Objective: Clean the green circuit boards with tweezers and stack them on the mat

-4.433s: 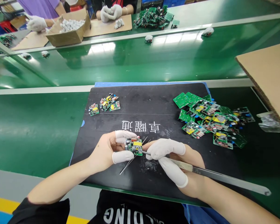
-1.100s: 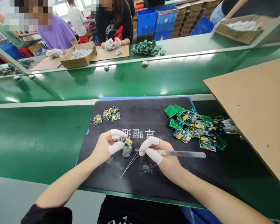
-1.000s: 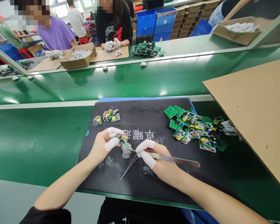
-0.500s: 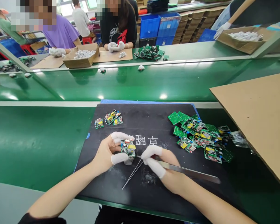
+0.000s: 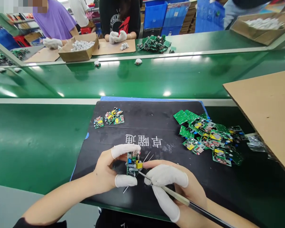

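My left hand (image 5: 109, 171) pinches a small green circuit board (image 5: 133, 164) with a yellow part between thumb and forefinger, both in white finger cots. In my right hand (image 5: 173, 186) is a pair of metal tweezers (image 5: 180, 199), its tip touching the board's lower right edge. Both hands hover over a black mat (image 5: 156, 126) with white characters. Thin metal pins (image 5: 147, 156) lie on the mat just behind the board.
A heap of green circuit boards (image 5: 209, 136) lies on the mat's right side, a small group of boards (image 5: 110, 117) at its far left. A cardboard sheet (image 5: 268, 107) juts in from the right. Beyond the green conveyor (image 5: 142, 79), gloved co-workers (image 5: 116, 36) sit by a cardboard box (image 5: 79, 47).
My hands have drawn nearer to me along the mat with the board and tweezers. The board has been turned in my left fingers. The grey lump seen under it earlier is gone from view.
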Demonstrator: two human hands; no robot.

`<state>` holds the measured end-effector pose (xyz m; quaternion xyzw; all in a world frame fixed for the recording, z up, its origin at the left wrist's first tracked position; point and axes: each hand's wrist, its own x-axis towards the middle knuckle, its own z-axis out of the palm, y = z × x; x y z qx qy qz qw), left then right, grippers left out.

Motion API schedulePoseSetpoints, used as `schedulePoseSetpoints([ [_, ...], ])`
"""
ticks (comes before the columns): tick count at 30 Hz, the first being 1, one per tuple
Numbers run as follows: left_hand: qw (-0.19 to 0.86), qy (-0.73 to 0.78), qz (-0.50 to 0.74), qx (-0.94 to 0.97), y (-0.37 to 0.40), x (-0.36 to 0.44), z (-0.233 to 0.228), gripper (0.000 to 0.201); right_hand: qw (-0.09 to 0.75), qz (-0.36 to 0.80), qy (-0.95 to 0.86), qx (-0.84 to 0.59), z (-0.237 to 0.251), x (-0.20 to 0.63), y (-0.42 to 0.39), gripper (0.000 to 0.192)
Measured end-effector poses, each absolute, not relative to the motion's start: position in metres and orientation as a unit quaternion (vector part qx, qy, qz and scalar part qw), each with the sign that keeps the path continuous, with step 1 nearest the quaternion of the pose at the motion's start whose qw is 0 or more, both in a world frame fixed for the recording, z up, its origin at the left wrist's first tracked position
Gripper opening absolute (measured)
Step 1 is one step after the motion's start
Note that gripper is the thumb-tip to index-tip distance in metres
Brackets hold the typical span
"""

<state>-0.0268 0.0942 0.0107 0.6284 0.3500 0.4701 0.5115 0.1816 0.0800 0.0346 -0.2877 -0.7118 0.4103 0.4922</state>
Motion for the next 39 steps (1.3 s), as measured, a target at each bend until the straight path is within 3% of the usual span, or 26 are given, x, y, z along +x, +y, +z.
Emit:
schedulePoseSetpoints([
  [5, 0.570, 0.361, 0.467, 0.572, 0.091, -0.022, 0.008, 0.056, 0.477, 0.364, -0.750, -0.280, 0.019, 0.180, 0.079, 0.035],
  [14, 0.591, 0.366, 0.459, 0.554, 0.084, -0.016, 0.011, 0.061, 0.486, 0.261, -0.797, -0.247, 0.019, 0.182, 0.077, 0.056],
  [21, 0.577, 0.383, 0.446, 0.567, 0.079, -0.016, 0.008, 0.061, 0.495, 0.236, -0.797, -0.255, 0.003, 0.177, 0.072, 0.037],
  [27, 0.548, 0.412, 0.468, 0.558, 0.075, -0.016, 0.007, 0.055, 0.497, 0.183, -0.820, -0.217, 0.006, 0.185, 0.072, 0.031],
  [39, 0.588, 0.407, 0.470, 0.517, 0.082, -0.015, 0.006, 0.051, 0.474, 0.165, -0.840, -0.207, 0.010, 0.187, 0.080, 0.018],
])
